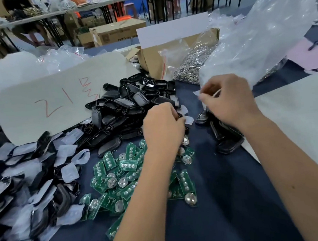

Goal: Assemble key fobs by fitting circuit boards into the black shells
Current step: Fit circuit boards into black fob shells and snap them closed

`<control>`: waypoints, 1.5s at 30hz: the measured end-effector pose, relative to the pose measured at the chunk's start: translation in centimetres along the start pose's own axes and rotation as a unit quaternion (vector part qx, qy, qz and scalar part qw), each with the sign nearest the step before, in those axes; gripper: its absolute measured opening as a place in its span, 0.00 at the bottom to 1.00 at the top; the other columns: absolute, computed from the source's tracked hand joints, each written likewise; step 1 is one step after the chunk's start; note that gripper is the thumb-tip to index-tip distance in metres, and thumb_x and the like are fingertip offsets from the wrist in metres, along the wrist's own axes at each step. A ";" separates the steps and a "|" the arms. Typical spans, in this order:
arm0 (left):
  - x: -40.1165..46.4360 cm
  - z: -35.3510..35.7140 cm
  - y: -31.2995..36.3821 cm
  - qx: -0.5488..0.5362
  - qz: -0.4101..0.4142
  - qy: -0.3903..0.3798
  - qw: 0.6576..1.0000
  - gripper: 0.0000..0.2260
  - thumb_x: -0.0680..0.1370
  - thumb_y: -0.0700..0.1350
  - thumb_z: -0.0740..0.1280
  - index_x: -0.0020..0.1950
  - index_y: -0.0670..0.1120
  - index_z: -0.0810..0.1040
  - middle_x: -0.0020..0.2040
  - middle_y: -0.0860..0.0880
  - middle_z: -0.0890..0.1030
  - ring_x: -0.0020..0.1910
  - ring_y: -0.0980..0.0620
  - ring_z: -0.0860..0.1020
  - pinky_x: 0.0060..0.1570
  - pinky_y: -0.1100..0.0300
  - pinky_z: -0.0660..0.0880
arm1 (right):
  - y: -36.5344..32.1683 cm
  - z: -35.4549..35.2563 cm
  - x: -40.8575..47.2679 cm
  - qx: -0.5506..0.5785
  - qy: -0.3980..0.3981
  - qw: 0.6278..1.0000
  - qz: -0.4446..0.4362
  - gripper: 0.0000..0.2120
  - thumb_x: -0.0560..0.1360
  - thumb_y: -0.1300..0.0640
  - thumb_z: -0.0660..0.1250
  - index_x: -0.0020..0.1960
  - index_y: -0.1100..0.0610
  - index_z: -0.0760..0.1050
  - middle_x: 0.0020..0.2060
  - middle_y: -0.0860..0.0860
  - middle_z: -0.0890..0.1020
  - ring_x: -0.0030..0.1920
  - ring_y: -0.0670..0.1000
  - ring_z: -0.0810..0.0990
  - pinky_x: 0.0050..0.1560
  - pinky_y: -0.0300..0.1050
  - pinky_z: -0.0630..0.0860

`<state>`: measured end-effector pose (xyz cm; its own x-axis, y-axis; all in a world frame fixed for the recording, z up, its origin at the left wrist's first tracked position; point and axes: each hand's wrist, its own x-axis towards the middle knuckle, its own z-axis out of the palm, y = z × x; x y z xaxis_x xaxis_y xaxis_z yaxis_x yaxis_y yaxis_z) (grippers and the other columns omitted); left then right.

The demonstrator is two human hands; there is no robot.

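Note:
A heap of empty black shells (131,103) lies at the table's middle. Several green circuit boards (120,172) with round silver cells are scattered below it, partly under my left forearm. My left hand (162,127) has its fingers curled round a black shell at the heap's near edge; the shell is mostly hidden. My right hand (228,98) is raised to the right and pinches a thin clear film (197,93) between thumb and fingers. A small stack of black fobs (227,137) sits under my right wrist.
More black shells with white film pads (24,182) cover the left side. Behind stand a cardboard sheet with red writing (59,102), a brown box (158,60), a bag of metal rings (191,66) and a large plastic bag (262,32). White paper (300,122) lies right.

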<state>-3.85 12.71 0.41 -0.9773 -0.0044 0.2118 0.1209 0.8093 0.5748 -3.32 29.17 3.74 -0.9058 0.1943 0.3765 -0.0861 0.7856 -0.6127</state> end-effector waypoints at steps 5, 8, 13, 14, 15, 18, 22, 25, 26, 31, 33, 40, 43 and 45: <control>0.1 -2.1 -1.9 0.078 0.033 -0.139 0.987 0.06 0.75 0.45 0.76 0.49 0.51 0.82 0.50 0.47 0.83 0.51 0.45 0.80 0.49 0.51 0.80 | -3.0 2.7 -0.5 0.026 -0.112 0.992 -0.042 0.02 0.74 0.57 0.76 0.43 0.51 0.85 0.38 0.47 0.86 0.43 0.48 0.84 0.52 0.49 0.81; 0.6 -3.0 -3.0 0.017 0.006 -0.136 0.991 0.06 0.77 0.44 0.75 0.42 0.51 0.81 0.40 0.49 0.81 0.40 0.47 0.79 0.35 0.57 0.74 | -3.8 3.4 -0.5 0.046 -0.099 0.993 -0.040 0.02 0.74 0.56 0.75 0.43 0.51 0.86 0.38 0.47 0.86 0.43 0.48 0.84 0.51 0.48 0.81; 1.0 -5.0 -5.5 -0.077 -0.083 -0.028 0.993 0.16 0.82 0.49 0.68 0.38 0.41 0.77 0.33 0.44 0.79 0.34 0.43 0.77 0.33 0.53 0.72 | -4.1 3.5 -0.7 -0.076 -0.206 0.975 -0.031 0.04 0.75 0.52 0.76 0.46 0.53 0.86 0.38 0.46 0.83 0.43 0.49 0.83 0.45 0.43 0.76; 0.9 -5.2 -5.9 -0.101 -0.100 -0.006 0.990 0.16 0.82 0.48 0.67 0.41 0.37 0.77 0.36 0.39 0.81 0.36 0.38 0.79 0.36 0.48 0.77 | -4.1 3.4 -0.8 -0.131 -0.257 0.957 -0.020 0.08 0.74 0.50 0.77 0.48 0.54 0.85 0.40 0.49 0.85 0.41 0.50 0.84 0.45 0.44 0.79; 0.8 -5.3 -6.2 -0.129 -0.117 0.013 0.985 0.15 0.81 0.46 0.67 0.43 0.34 0.77 0.39 0.36 0.83 0.37 0.37 0.82 0.40 0.44 0.80 | -4.3 3.3 -1.0 -0.178 -0.303 0.936 -0.003 0.12 0.73 0.48 0.78 0.50 0.55 0.84 0.40 0.52 0.86 0.38 0.52 0.86 0.45 0.45 0.82; 0.4 -5.4 -6.9 -0.234 -0.159 0.036 0.959 0.09 0.81 0.38 0.64 0.46 0.33 0.77 0.44 0.35 0.84 0.30 0.51 0.84 0.46 0.40 0.84 | -5.0 3.3 -1.7 -0.196 -0.374 0.905 0.044 0.18 0.74 0.51 0.79 0.57 0.61 0.80 0.38 0.57 0.87 0.33 0.53 0.87 0.47 0.52 0.86; -0.1 -5.9 -6.6 -0.433 -0.218 0.034 0.874 0.10 0.81 0.31 0.63 0.56 0.41 0.82 0.51 0.38 0.84 0.29 0.51 0.83 0.37 0.57 0.84 | -5.5 3.4 -1.9 -0.198 -0.371 0.907 0.016 0.19 0.76 0.56 0.76 0.61 0.66 0.81 0.48 0.62 0.87 0.47 0.59 0.88 0.51 0.55 0.84; -0.4 -6.3 -6.8 -0.486 -0.241 0.036 0.839 0.10 0.83 0.32 0.63 0.55 0.41 0.83 0.55 0.37 0.82 0.31 0.50 0.83 0.36 0.62 0.81 | -5.5 3.0 -2.2 -0.198 -0.366 0.909 0.025 0.18 0.76 0.55 0.76 0.61 0.64 0.81 0.50 0.61 0.87 0.46 0.58 0.88 0.50 0.53 0.84; -0.4 -6.5 -7.0 -0.498 -0.249 0.037 0.830 0.09 0.83 0.33 0.64 0.54 0.40 0.83 0.55 0.36 0.82 0.33 0.49 0.84 0.37 0.62 0.81 | -5.5 2.9 -2.5 -0.205 -0.367 0.907 0.031 0.18 0.76 0.55 0.75 0.62 0.64 0.80 0.48 0.60 0.87 0.44 0.57 0.88 0.50 0.53 0.84; -0.6 -6.5 -7.7 -0.553 -0.286 0.030 0.782 0.07 0.84 0.35 0.63 0.53 0.35 0.80 0.53 0.34 0.84 0.39 0.43 0.87 0.35 0.62 0.82 | -5.7 3.2 -2.4 -0.154 -0.353 0.922 0.039 0.20 0.76 0.63 0.71 0.67 0.65 0.76 0.51 0.64 0.85 0.56 0.62 0.84 0.55 0.56 0.81; -0.7 -6.0 -7.8 -0.551 -0.288 0.019 0.783 0.06 0.83 0.35 0.63 0.53 0.34 0.79 0.53 0.34 0.84 0.40 0.41 0.87 0.35 0.62 0.82 | -5.8 3.6 -2.2 -0.093 -0.320 0.942 0.038 0.20 0.76 0.64 0.70 0.68 0.58 0.75 0.54 0.56 0.83 0.55 0.57 0.82 0.52 0.49 0.79; -0.8 -6.1 -8.0 -0.542 -0.272 0.025 0.795 0.06 0.83 0.33 0.63 0.52 0.34 0.80 0.55 0.33 0.83 0.42 0.38 0.87 0.37 0.61 0.83 | -6.1 6.1 -2.0 0.114 -0.196 0.974 0.026 0.14 0.79 0.67 0.61 0.54 0.53 0.82 0.36 0.56 0.82 0.34 0.48 0.82 0.37 0.37 0.79; -0.9 -7.0 -8.6 -0.540 -0.280 0.031 0.793 0.08 0.83 0.32 0.61 0.50 0.34 0.79 0.52 0.32 0.83 0.40 0.37 0.87 0.35 0.61 0.82 | -6.8 7.6 -2.2 0.200 -0.219 0.955 0.020 0.15 0.79 0.68 0.61 0.56 0.54 0.82 0.40 0.61 0.84 0.31 0.49 0.85 0.36 0.46 0.80; -1.2 -7.7 -9.3 -0.537 -0.283 0.035 0.794 0.11 0.83 0.30 0.58 0.49 0.34 0.80 0.50 0.31 0.83 0.39 0.38 0.87 0.34 0.61 0.82 | -7.6 8.9 -2.3 0.242 -0.196 0.950 0.015 0.12 0.78 0.66 0.68 0.57 0.54 0.83 0.40 0.54 0.85 0.34 0.50 0.86 0.39 0.45 0.81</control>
<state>-2.47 0.66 0.92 -0.9202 -0.2517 -0.2998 -0.2197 -0.3019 0.9277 -4.32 17.54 1.32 -0.9876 -0.0961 0.1240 -0.1525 0.4023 -0.9027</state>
